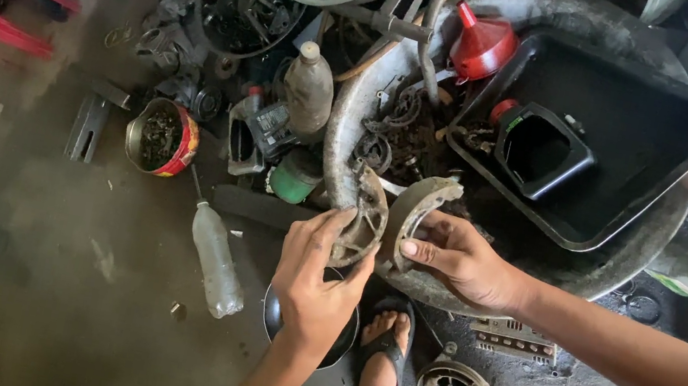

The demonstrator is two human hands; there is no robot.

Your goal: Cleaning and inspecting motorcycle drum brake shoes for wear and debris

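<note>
Two curved brake shoes up over the grimy basin, my left hand fingers gripping one brake shoe, my right hand fingers pinching the other brake shoe, halves not yet joined.

Bare forearms without sleeves; one foot wears a black flip-flop.
</note>
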